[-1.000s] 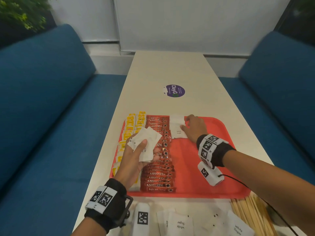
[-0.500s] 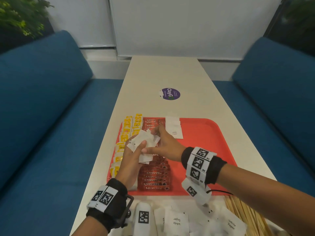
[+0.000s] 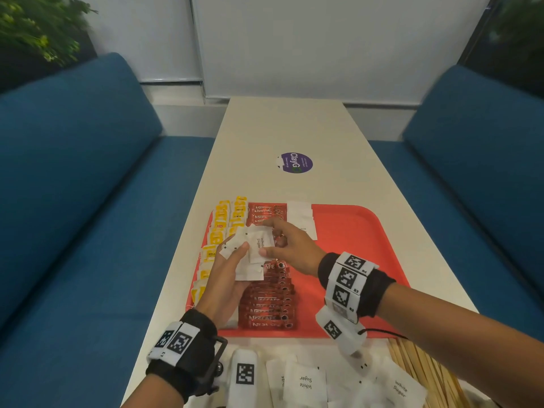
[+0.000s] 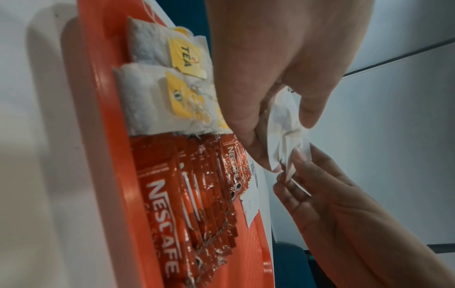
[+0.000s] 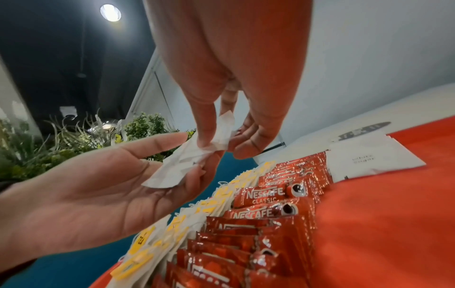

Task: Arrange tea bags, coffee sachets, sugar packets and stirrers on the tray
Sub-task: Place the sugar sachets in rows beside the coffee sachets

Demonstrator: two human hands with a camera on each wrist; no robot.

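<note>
So right now I've got the left hand (image 3: 226, 272) acting as a magazine: it cups a small fan of sugar packets (image 3: 250, 254) above the tray (image 3: 353, 245), thumb pressed on top so they don't slide. The right hand (image 3: 291, 248) comes across and its fingers (image 5: 209, 124) pinch the top packet by one edge, peeling it off the fan. My guess is it goes next to the few packets (image 3: 301, 219) already laid flat at the far end of the tray, just right of the coffee.

Layout makes sense to me as columns: tea bags (image 3: 220, 231) down the left edge, coffee sachets (image 3: 270, 304) overlapped like shingles beside them, sugar starting a third column. The right part of the tray is bare, probably kept for the stirrers (image 3: 418, 366), which lie off the tray on the counter (image 3: 282, 128) at the near right, alongside loose packets (image 3: 306, 384) waiting their turn.

Texture-wise, the packets are thin matte white paper, crinkled where they're squeezed, and floppy enough that an edge pinch bends them. The sachets are glossy red foil with crimped ends. The tea bags look like soft fibrous white pouches with yellow card tags on string. The tray is smooth orange-red plastic with a raised lip and rounded corners. The stirrers are plain pale wooden sticks.
</note>
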